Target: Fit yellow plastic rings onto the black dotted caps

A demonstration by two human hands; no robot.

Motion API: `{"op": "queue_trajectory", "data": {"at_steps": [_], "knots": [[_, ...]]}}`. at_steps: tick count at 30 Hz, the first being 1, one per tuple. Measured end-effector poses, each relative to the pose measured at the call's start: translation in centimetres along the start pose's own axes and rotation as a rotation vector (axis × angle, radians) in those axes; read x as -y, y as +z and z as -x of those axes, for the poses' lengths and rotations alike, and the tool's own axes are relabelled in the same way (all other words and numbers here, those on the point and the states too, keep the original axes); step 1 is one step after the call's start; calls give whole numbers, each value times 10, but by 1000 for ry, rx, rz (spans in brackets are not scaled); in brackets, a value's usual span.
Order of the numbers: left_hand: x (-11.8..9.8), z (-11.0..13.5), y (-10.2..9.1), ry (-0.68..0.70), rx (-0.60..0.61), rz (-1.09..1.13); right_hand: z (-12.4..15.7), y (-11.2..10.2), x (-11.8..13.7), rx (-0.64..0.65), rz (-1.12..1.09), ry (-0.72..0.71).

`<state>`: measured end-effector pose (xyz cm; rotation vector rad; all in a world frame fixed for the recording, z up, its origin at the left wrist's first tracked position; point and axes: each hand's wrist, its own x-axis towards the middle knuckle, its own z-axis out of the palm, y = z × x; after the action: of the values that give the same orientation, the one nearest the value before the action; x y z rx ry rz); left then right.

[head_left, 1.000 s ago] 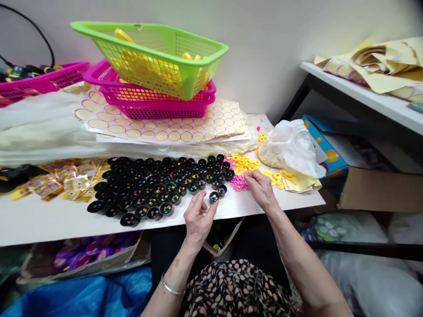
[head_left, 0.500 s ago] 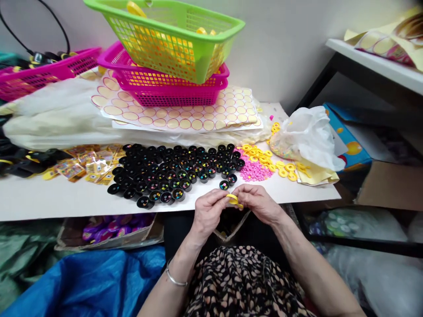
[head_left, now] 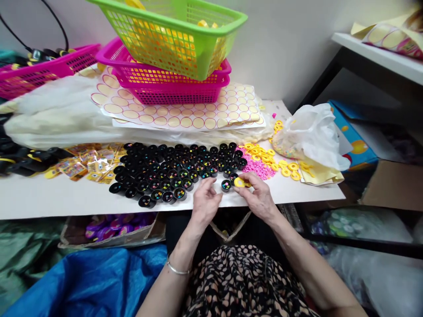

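My right hand (head_left: 259,198) pinches a yellow ring (head_left: 239,182) just right of a small black cup (head_left: 226,185) with coloured beads inside, near the table's front edge. My left hand (head_left: 205,201) rests beside that cup on its left, fingers curled and close to it, holding nothing that I can see. A large cluster of black cups (head_left: 172,171) fills the table's middle. Pink beads (head_left: 259,167) and loose yellow rings (head_left: 280,165) lie to the right of the cluster.
A green basket (head_left: 178,35) sits stacked on a pink basket (head_left: 172,88) over sticker sheets (head_left: 185,114) at the back. A white plastic bag (head_left: 310,136) lies at right, small packets (head_left: 89,163) at left. A box (head_left: 112,229) and blue tarp (head_left: 89,281) sit below the white table (head_left: 49,198).
Both hands moved forward from over my lap onto the table. The yellow ring, held between both hands before, is now in the right hand alone beside the front cup.
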<state>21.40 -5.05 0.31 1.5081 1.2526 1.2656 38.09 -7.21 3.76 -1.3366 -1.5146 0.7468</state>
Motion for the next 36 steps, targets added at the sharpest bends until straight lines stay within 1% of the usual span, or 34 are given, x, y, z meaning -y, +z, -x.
{"op": "queue_trajectory", "data": {"at_steps": [4,7,13,18,22,25,30,33,36], "knots": [[5,-6,14,28,137,-243,8,8,-2,26,48,-26],[5,-5,16,12,154,-292,14,15,-1,42,115,-92],[10,0,0,-37,129,-259,10,36,2,56,303,-216],[15,3,-8,-45,129,-187,3,48,8,111,440,-210],[15,2,-9,-35,121,-150,0,50,12,153,488,-203],[12,0,-10,-18,138,-155,-2,49,13,174,499,-205],[9,-2,-11,-19,153,-139,-2,49,13,158,493,-170],[9,-2,-12,-21,163,-117,-2,50,15,170,513,-175],[7,-2,-15,-55,184,-47,-2,51,16,180,560,-181]]}}
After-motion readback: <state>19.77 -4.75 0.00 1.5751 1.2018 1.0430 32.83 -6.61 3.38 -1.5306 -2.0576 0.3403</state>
